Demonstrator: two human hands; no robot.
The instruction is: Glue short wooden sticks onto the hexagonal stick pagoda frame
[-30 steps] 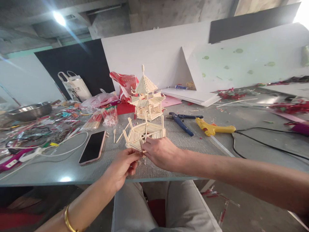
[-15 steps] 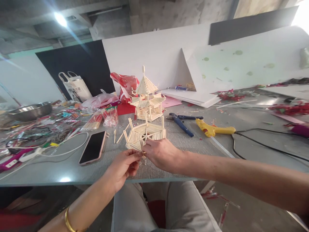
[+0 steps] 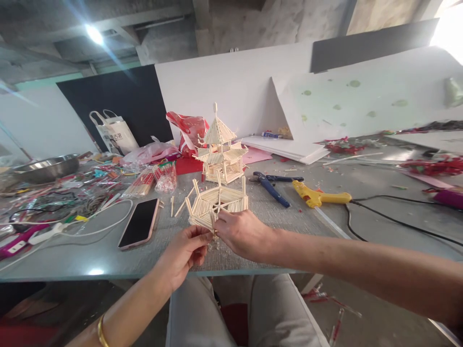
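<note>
A six-sided frame [image 3: 202,205] of pale wooden sticks lies on the table, short posts rising from its corners. At its near corner my left hand [image 3: 191,246] is closed, thumb and forefinger pinching the edge. Against it, my right hand [image 3: 240,233] is closed too, its fingertips around a short wooden stick [image 3: 212,220] at that same corner; the fingers hide most of the stick. Just behind the frame stands a tiered pagoda model [image 3: 220,154] built of similar sticks, with a pointed roof.
Blue-handled pliers [image 3: 271,188] and a yellow glue gun [image 3: 321,195] with a black cord lie to the right. On the left are a phone [image 3: 139,224], white cables, bundled sticks [image 3: 140,182] and a metal bowl [image 3: 47,167]. White boards [image 3: 289,147] lie behind.
The camera view has tilted up slightly. Both hands stay at the near corner of the stick frame, with the right hand a little lower in the picture.
</note>
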